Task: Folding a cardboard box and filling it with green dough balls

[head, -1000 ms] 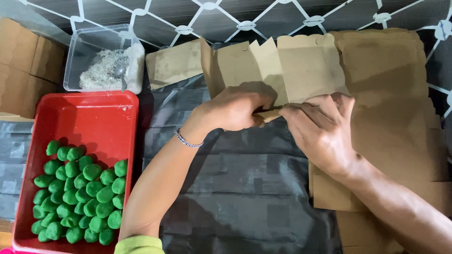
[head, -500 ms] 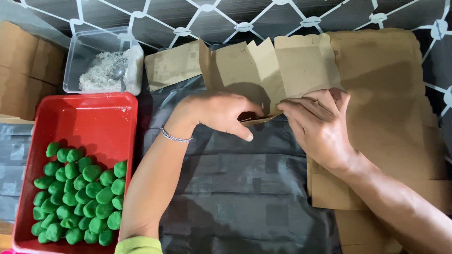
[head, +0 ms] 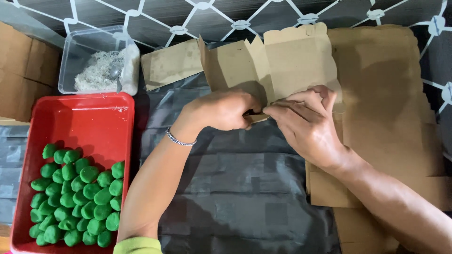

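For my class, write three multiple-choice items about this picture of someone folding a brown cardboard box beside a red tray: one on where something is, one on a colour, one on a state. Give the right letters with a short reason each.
1. Where does the red tray lie relative to the hands?
A. On the person's left
B. On the person's right
C. Under the hands

2. What colour are the small balls in the tray?
A. White
B. Green
C. Yellow

3. What state is the cardboard box in?
A. Closed and taped
B. Crushed flat under the tray
C. Partly folded, flaps standing open

Answers:
1. A, the tray sits at the left edge, beyond the left hand.
2. B, every ball in the heap is green.
3. C, the left hand and right hand both pinch its lower edge while its panels stand open.
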